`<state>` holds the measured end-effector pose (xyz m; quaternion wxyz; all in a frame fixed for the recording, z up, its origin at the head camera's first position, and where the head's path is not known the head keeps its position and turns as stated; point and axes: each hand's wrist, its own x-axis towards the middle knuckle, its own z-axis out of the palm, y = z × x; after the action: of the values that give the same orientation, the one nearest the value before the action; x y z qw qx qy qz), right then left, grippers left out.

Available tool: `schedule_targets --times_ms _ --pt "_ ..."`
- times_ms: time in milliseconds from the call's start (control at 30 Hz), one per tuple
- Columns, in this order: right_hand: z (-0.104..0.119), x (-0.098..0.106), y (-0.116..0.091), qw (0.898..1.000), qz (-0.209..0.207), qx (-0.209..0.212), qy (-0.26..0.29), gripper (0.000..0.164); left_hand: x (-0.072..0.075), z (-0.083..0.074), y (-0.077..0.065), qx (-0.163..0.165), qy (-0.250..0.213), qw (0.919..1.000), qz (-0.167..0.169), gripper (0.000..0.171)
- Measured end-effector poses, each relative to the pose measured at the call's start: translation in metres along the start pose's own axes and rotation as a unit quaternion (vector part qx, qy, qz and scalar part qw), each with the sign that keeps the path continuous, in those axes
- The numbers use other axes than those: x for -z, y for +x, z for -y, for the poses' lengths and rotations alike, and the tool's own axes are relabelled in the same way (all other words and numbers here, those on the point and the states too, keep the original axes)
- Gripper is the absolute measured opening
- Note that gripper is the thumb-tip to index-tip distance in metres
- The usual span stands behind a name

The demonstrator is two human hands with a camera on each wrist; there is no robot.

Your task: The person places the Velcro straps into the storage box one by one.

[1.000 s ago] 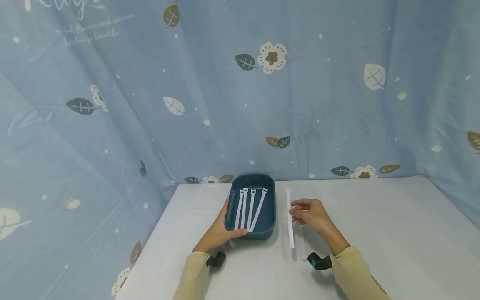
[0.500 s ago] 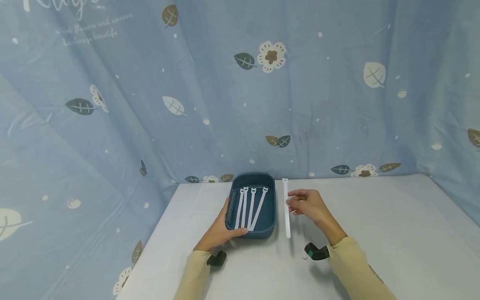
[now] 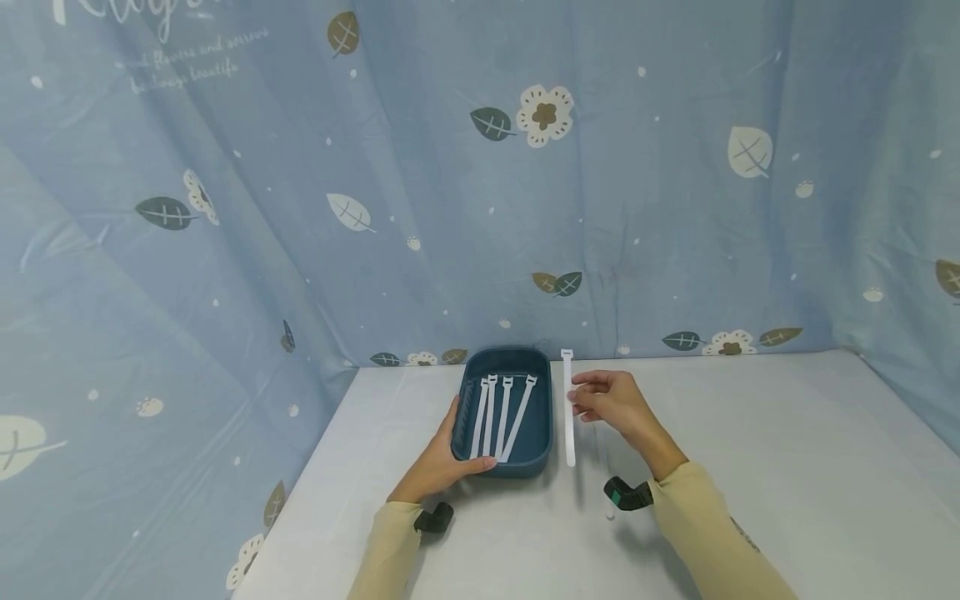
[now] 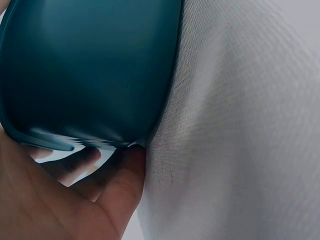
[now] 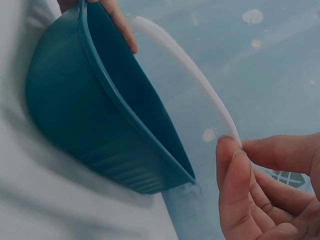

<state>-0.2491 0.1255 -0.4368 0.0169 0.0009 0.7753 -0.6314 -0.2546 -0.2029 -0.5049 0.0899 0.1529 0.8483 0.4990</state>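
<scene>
A dark teal plastic bin (image 3: 546,433) sits at the middle back of the table, with several white hook-and-loop cable ties (image 3: 502,417) lying lengthwise in it. My left hand (image 3: 438,464) holds its near left corner, thumb over the front rim and fingers along the side. The left wrist view has the bin's outer wall (image 4: 95,70) close up. Just right of the bin, my right hand (image 3: 611,400) pinches one white cable tie (image 3: 568,429) between thumb and fingers, slotted head pointing away. In the right wrist view this cable tie (image 5: 197,72) bows in a curve.
A thin pale strip (image 3: 606,475) with a small white end lies on the white-covered table (image 3: 757,467), right of the held cable tie. Behind the table hangs a blue curtain (image 3: 630,192) with leaves and flowers. Both wrists carry black camera mounts (image 3: 630,495).
My right hand has moved left and away from me, bringing the cable tie closer to the bin's right side. The left hand and bin have stayed in place.
</scene>
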Motion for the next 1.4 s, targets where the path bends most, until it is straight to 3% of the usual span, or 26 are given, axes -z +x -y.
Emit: schedule_targets --times_ms 1400 --pt "0.017 -0.025 0.027 1.0 0.0 -0.004 0.005 0.037 -0.001 0.004 0.003 -0.01 0.001 0.9999 -0.003 0.126"
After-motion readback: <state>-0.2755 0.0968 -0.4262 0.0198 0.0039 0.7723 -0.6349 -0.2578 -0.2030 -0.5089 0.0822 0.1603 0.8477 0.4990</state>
